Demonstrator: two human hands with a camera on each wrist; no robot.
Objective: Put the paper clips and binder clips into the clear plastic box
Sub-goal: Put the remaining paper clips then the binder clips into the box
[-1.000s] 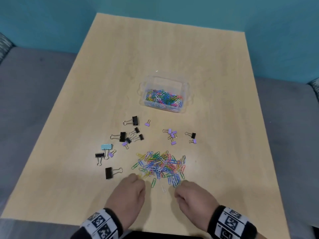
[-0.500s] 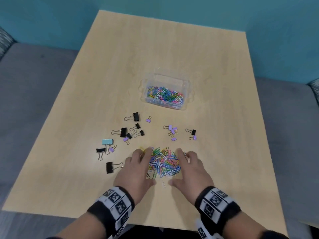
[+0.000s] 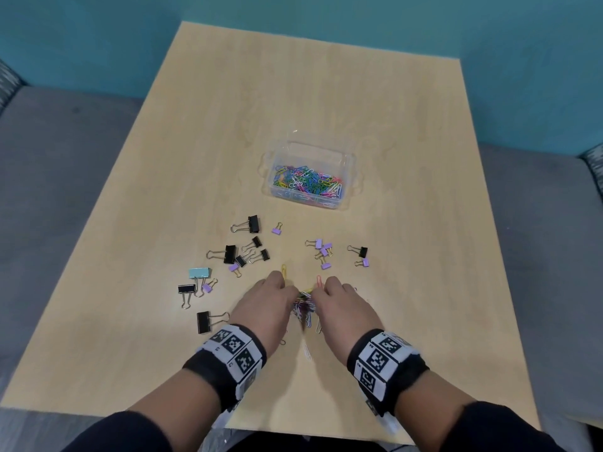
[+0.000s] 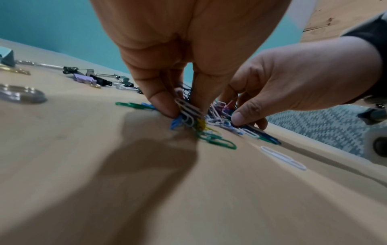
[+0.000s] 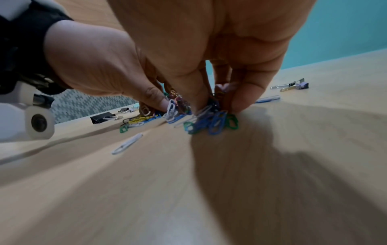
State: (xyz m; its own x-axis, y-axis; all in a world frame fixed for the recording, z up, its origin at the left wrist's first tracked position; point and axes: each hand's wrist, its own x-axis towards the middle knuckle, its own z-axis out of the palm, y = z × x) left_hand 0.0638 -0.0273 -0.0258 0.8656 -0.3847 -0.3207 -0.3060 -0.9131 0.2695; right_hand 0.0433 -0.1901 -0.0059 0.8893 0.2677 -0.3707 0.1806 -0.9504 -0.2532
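While both hands work at its near end, the light wooden counter (image 3: 326, 93) carries everything, and the clear plastic box (image 3: 346, 177) near its middle serves as the landmark. That box is open-topped and already holds a layer of coloured paper clips (image 3: 308, 184).

Nearer the person than the box, the left hand (image 3: 266, 308) and the right hand (image 3: 342, 308) sit side by side, fingers curled downward and drawn together. Each pinches part of the heap of paper clips (image 3: 303, 305) bunched between them; the left wrist view shows the left hand's fingertips (image 4: 165, 107) closed on white and blue clips, and the right wrist view shows the right hand's fingertips (image 5: 240, 106) closed on blue and green ones.

Between the box and the hands, to the left, lie black binder clips (image 3: 230, 254) mixed with small purple ones, and further left a light blue binder clip (image 3: 199, 273). Between the box and the right hand lies a cluster of small purple binder clips (image 3: 323, 251), with one black binder clip (image 3: 362, 251) just right of it.

Smallest are the stray clips: a yellow paper clip (image 3: 284, 270) just past the left hand toward the box, a red paper clip (image 3: 319, 282) just past the right hand, and a white paper clip (image 3: 306, 350) on the side of the hands away from the box.
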